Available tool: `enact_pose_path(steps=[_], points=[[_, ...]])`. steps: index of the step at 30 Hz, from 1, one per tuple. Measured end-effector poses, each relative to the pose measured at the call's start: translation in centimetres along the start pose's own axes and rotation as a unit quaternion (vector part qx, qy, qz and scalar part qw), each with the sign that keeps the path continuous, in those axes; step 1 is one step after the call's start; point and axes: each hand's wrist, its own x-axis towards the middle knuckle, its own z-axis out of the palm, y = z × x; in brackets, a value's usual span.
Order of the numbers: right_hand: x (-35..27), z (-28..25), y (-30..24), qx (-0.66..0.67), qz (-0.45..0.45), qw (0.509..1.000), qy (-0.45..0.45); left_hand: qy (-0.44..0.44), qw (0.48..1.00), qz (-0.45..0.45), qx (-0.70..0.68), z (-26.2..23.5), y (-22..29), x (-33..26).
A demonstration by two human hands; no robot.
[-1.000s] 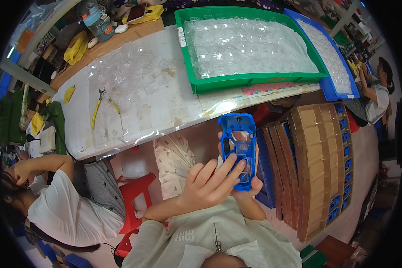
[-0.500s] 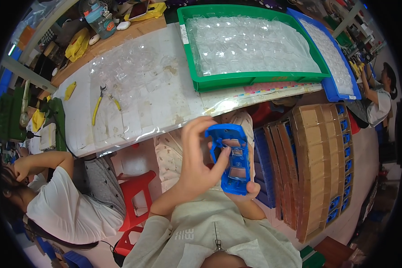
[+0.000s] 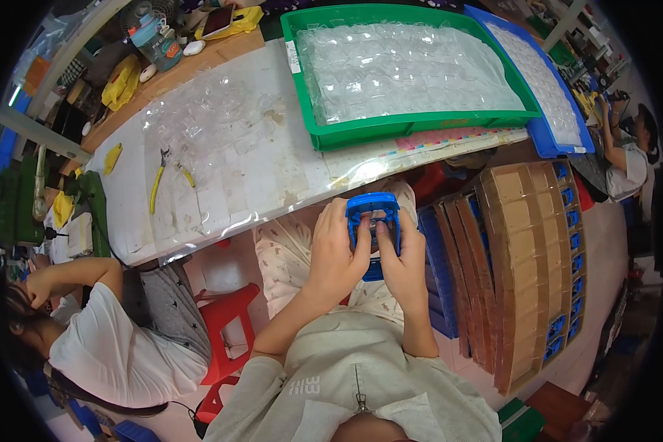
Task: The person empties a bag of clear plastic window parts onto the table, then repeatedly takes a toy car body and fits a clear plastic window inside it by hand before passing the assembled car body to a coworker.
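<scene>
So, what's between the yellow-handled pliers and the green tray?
Head view: loose clear plastic pieces scattered over the white tabletop, then a stained stretch nearer the green tray.

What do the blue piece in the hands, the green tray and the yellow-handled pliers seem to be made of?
Blue piece: probably moulded plastic, fairly glossy, given its even colour and highlights.
Green tray: likely rigid plastic, slightly shiny, judging by its smooth, uniform walls.
Yellow-handled pliers: apparently metal at the dark head; the even yellow suggests plastic or rubber handles.
</scene>
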Motion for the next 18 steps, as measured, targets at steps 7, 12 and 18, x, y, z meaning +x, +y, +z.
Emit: enact_pose_path(steps=[7, 12, 18], points=[[0.0, 0.3, 1.0, -0.025, -0.047, 0.998, 0.023, -0.025, 0.996, -0.043, -0.068, -0.1, 0.2, 0.0], [0.0, 0.7, 0.9, 0.007, -0.005, 0.999, 0.036, -0.024, 0.994, -0.038, -0.099, 0.0, 0.2, -0.1], [0.1, 0.7, 0.7, -0.050, -0.048, 0.997, 0.038, -0.025, 0.995, -0.047, -0.085, 0.0, 0.1, -0.4]])
